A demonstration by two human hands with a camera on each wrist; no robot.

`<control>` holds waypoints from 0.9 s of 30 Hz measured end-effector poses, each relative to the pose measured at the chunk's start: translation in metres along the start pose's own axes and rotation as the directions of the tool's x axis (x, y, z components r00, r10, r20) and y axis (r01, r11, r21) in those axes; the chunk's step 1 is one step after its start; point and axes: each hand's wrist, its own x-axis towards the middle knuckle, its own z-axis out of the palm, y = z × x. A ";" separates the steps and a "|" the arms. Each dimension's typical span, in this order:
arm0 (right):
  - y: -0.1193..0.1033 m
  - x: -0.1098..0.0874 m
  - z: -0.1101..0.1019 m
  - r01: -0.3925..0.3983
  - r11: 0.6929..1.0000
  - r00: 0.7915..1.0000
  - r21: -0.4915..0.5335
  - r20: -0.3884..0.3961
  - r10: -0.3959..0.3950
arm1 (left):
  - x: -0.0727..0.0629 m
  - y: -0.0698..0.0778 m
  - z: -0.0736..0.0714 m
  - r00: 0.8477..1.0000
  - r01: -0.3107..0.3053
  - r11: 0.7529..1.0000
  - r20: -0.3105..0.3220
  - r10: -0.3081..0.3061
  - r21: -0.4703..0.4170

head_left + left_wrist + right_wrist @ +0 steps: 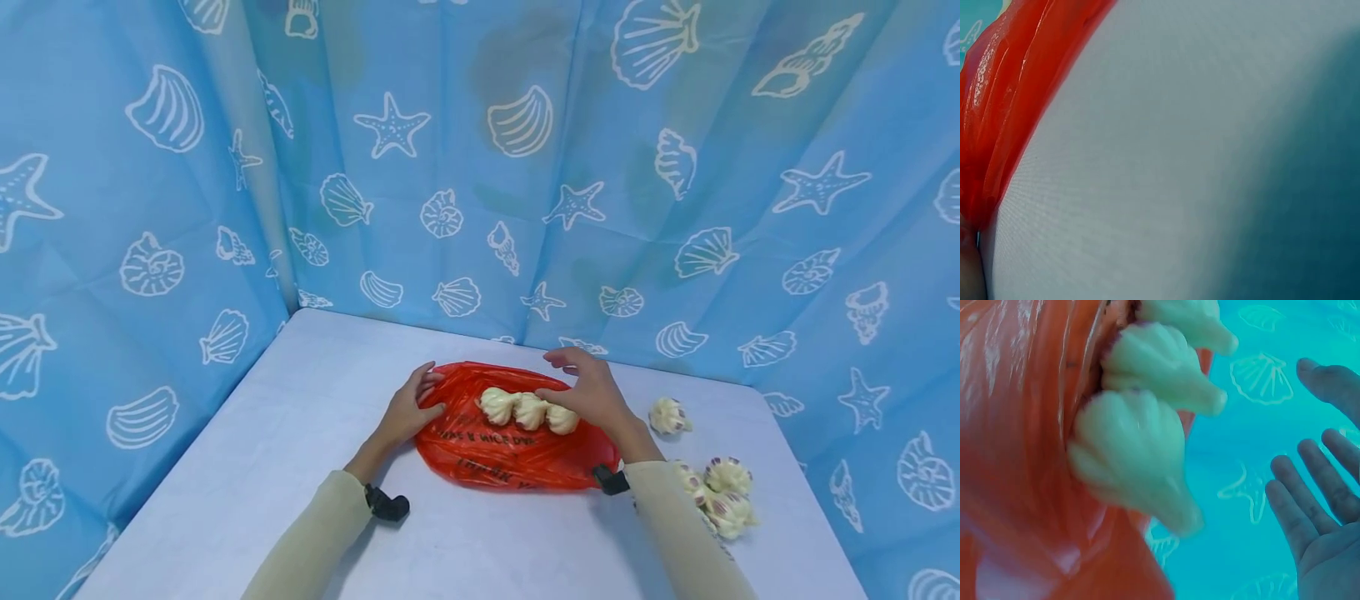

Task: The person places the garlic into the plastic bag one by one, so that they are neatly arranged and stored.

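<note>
A red plastic bag [487, 454] with dark printed letters lies on the table, its surface wrinkled. Three pale garlic bulbs [530, 412] sit in a row on it, stems pointing away from the person. My left hand [405, 412] holds the bag's left edge; only a fingertip-sized part shows in the left wrist view, where the red plastic [1010, 94] narrows toward it. Above the right-hand bulb hovers my right hand [596, 400], thumb and fingers spread. The right wrist view shows those fingers apart from the garlic bulb [1132, 450], gripping nothing.
To the right, one loose garlic bulb [670, 416] lies by itself. Nearer the person, several more bulbs [727, 477] form a cluster partly hidden by the right sleeve [675, 517]. A blue shell-patterned curtain [450, 208] stands behind the white table [315, 375].
</note>
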 end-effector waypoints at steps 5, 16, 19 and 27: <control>0.007 -0.008 -0.017 -0.067 0.997 0.997 0.024 -0.034 0.068 | 0.000 0.003 -0.001 1.000 0.001 1.000 0.002 -0.001 -0.006; 0.031 -0.036 -0.058 -0.143 0.989 0.986 -0.039 -0.095 0.139 | -0.002 0.004 0.002 1.000 0.002 1.000 0.000 -0.002 0.004; 0.040 -0.045 -0.069 -0.153 0.987 0.983 -0.050 -0.112 0.147 | -0.002 0.003 0.003 1.000 0.000 1.000 0.001 0.000 0.006; 0.066 -0.071 -0.095 -0.230 0.970 0.964 -0.075 -0.156 0.217 | -0.003 0.003 0.002 1.000 -0.013 1.000 -0.003 0.013 0.028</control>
